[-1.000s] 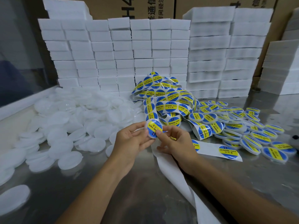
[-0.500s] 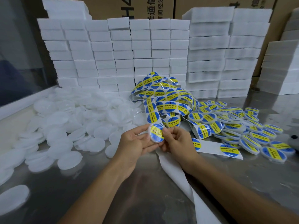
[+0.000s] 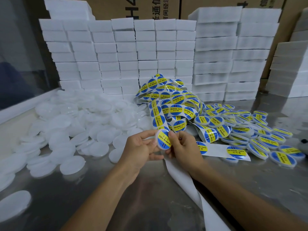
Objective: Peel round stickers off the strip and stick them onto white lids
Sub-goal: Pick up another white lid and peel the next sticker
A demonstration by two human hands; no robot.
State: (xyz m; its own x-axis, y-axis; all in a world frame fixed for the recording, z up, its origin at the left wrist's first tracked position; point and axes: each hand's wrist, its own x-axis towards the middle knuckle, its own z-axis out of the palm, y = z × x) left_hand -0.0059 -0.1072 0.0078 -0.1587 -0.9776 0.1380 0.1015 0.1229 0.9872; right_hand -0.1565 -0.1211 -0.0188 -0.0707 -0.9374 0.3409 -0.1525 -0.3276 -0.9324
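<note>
A wall of white foam blocks (image 3: 126,52) lines the back edge of the steel counter (image 3: 166,189). A big heap of bare white lids (image 3: 80,124) fills the left side. A tangled sticker strip (image 3: 173,104) sits at the back middle, its empty backing paper (image 3: 188,184) trailing toward the front edge. Finished lids (image 3: 260,137) spread across the right side. Above the counter's middle, the left hand (image 3: 143,150) holds one lid (image 3: 162,141) by its rim, thumb on top and fingers curled underneath. The right hand (image 3: 181,147) pinches the lid's right edge, thumb pressing the round sticker (image 3: 163,138) on its face. The lid looks light, stiff and slick, so it is best held at the rim. The sticker is thin, floppy and tacky; handle it by its edge and smooth outward.
</note>
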